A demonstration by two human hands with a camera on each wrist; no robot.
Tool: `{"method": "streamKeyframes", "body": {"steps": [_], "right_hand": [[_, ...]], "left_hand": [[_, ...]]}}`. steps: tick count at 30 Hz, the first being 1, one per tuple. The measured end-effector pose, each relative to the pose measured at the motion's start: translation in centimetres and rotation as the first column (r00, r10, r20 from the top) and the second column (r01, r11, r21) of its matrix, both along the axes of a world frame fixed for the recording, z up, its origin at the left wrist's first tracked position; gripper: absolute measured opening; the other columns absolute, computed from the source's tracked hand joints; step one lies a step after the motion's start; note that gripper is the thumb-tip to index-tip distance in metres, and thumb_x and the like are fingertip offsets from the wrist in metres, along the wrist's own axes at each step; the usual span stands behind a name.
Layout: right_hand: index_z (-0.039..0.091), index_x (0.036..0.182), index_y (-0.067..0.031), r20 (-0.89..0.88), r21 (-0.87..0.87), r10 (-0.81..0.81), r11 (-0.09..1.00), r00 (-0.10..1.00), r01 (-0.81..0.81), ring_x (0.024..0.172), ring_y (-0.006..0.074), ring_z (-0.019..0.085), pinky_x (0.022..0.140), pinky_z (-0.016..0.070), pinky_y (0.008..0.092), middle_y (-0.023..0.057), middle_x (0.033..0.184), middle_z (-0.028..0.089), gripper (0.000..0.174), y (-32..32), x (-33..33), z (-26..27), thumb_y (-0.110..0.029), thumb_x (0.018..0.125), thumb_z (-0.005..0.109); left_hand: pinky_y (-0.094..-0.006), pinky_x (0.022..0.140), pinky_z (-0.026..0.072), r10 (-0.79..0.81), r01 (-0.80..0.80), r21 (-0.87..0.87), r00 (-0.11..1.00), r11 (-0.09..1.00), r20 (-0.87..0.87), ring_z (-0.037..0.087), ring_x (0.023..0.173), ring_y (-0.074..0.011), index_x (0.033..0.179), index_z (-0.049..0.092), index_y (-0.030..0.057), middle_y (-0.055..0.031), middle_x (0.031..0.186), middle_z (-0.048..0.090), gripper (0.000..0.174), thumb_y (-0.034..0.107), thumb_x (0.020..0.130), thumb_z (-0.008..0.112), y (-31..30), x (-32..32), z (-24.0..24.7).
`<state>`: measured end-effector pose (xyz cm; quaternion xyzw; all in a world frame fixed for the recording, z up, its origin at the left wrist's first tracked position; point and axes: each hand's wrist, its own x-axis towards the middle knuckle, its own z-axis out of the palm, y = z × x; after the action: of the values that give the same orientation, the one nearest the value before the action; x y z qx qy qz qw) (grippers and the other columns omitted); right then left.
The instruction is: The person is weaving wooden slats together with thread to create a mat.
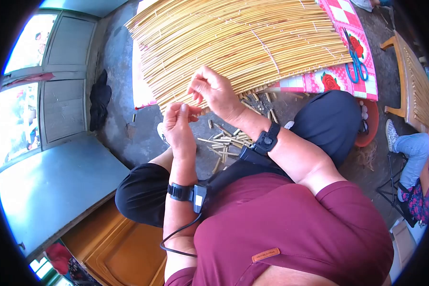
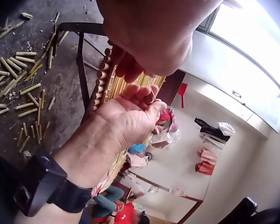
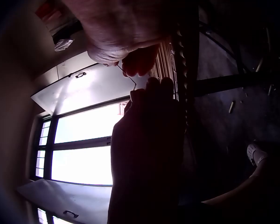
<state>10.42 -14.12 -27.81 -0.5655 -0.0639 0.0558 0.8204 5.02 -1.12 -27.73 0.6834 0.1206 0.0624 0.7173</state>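
Observation:
A large mat of thin straw-coloured sticks (image 1: 243, 43) lies at the top of the head view. At its near left corner, my left hand (image 1: 178, 128) has thumb and fingertips pinched together. Just right of and above it, my right hand (image 1: 217, 95) is raised with bent fingers. A thin thread (image 3: 129, 77) runs between the two hands in the right wrist view, pinched at both ends. In the left wrist view my left hand (image 2: 126, 116) is palm up, near the mat's stick ends (image 2: 101, 74), with my right hand (image 2: 144, 42) above it.
Blue-handled scissors (image 1: 356, 70) lie on the red and white cloth (image 1: 314, 82) at the right. Short cut stick pieces (image 1: 226, 145) are scattered on the floor. A red basin (image 1: 371, 124) stands beside the right knee, and a cabinet (image 1: 57, 176) is at left.

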Motion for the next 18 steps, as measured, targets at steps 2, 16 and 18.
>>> {"method": "streamKeyframes", "body": {"steps": [2, 16, 18], "right_hand": [[0.053, 0.088, -0.0024, 0.019, -0.005, 0.024, 1.0, 1.0, -0.024, 0.064, 0.0069, 0.054, 0.058, 0.0468, 0.0222, 0.0041, 0.078, 0.062, 0.013, 0.9, 0.3, -0.3, -0.012, 0.097, 0.055], [0.052, 0.086, -0.0024, -0.03, 0.044, -0.031, 0.999, 0.999, 0.032, 0.056, 0.0062, 0.055, 0.05, 0.0456, 0.021, 0.0044, 0.074, 0.063, 0.015, 1.1, 1.0, -0.8, -0.012, 0.098, 0.053], [0.052, 0.087, -0.0026, -0.049, 0.075, -0.032, 0.997, 0.998, 0.036, 0.056, 0.0065, 0.056, 0.049, 0.0459, 0.0207, 0.0046, 0.074, 0.063, 0.014, 1.3, 1.0, -0.7, -0.012, 0.098, 0.053]], "left_hand": [[-0.0233, 0.051, 0.0441, 0.111, -0.121, -0.094, 0.988, 0.988, -0.105, 0.056, 0.057, -0.0125, 0.091, 0.056, 0.0022, -0.0073, 0.068, 0.06, 0.01, 0.007, 0.097, 0.051, -0.4, 0.6, 0.0], [-0.0209, 0.041, 0.0277, 0.048, -0.083, -0.094, 0.945, 0.992, -0.324, 0.039, 0.047, -0.0074, 0.093, 0.055, 0.0048, 0.001, 0.062, 0.046, 0.005, 0.008, 0.096, 0.053, -0.4, 3.2, 1.4], [-0.0206, 0.043, 0.0339, -0.004, -0.035, -0.108, 0.939, 0.994, -0.344, 0.048, 0.052, -0.0093, 0.1, 0.057, 0.0033, -0.0018, 0.068, 0.054, 0.007, 0.009, 0.096, 0.054, 0.0, 3.2, 1.7]]}}
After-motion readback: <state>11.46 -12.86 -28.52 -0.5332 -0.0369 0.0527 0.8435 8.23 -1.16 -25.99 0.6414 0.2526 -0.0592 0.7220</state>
